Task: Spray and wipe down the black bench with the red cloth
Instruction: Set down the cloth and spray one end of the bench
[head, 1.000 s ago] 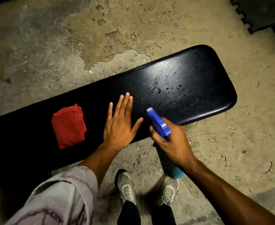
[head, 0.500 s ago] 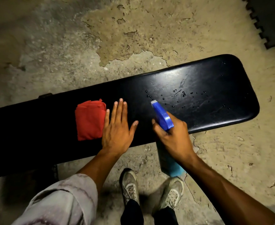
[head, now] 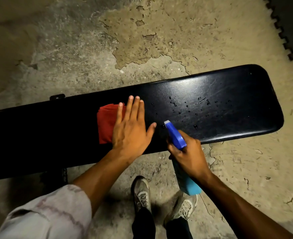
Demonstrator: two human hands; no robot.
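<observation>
The long black bench (head: pixel 228 94) runs across the view, its right half shiny and dotted with spray droplets (head: pixel 187 107). A folded red cloth (head: pixel 106 123) lies on the bench's middle. My left hand (head: pixel 131 133) rests flat with fingers spread, its little-finger side over the cloth's right edge. My right hand (head: pixel 188 152) grips a blue spray bottle (head: pixel 175 135) at the bench's near edge, its white-tipped nozzle aimed over the wet patch. The bottle's light blue body hangs below my hand.
Cracked, patchy concrete floor (head: pixel 142 35) surrounds the bench. A dark interlocking mat (head: pixel 290 23) lies at the top right corner. My two shoes (head: pixel 142 195) stand just in front of the bench. A bench leg bracket (head: pixel 57 97) shows at the far edge.
My left hand slid left along the bench and now overlaps the red cloth's right edge. The spray bottle stays gripped in my right hand; the view shifted left, so the bench appears further right.
</observation>
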